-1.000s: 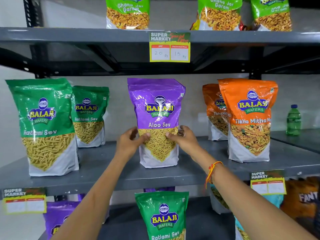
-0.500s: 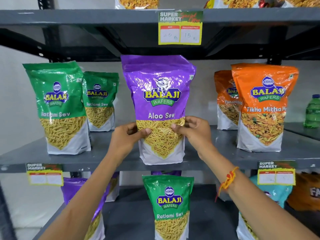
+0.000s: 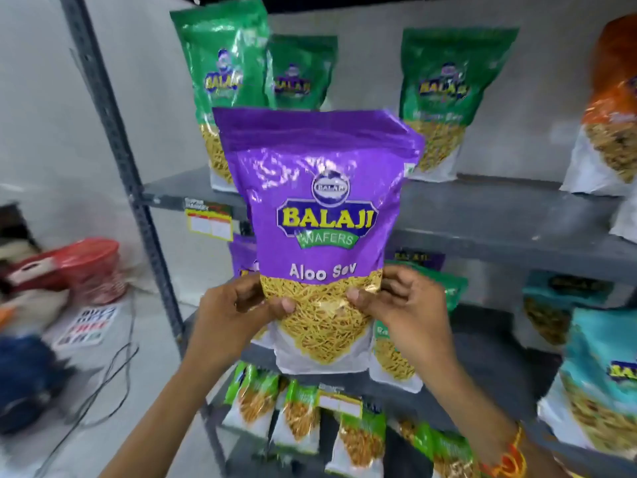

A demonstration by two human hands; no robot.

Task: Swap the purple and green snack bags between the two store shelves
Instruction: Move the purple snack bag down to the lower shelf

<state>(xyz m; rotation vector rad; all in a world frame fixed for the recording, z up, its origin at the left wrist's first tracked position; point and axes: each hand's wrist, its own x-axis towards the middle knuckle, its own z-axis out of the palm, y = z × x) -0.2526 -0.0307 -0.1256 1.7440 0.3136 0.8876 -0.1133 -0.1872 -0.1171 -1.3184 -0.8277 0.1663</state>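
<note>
A purple Aloo Sev bag (image 3: 324,208) hangs upright in the air in front of the shelves. My left hand (image 3: 234,312) grips its lower left edge and my right hand (image 3: 403,305) grips its lower right edge. On the upper grey shelf (image 3: 482,208) stand three green Ratlami Sev bags: one at the left (image 3: 220,63), one behind it (image 3: 300,74), one to the right (image 3: 448,84). On the shelf below (image 3: 489,350), another purple bag (image 3: 243,257) and a green bag (image 3: 396,360) are mostly hidden behind the held bag.
Orange bags (image 3: 613,108) stand at the upper right, teal bags (image 3: 599,374) at the lower right. Small green packets (image 3: 300,415) fill the bottom shelf. The metal rack post (image 3: 120,157) runs down the left. A red-lidded container (image 3: 93,267), cables and clutter lie on the floor at left.
Both hands lifted the purple bag off the upper shelf and brought it down and toward me. The view swung down and left, showing the floor and lower shelves.
</note>
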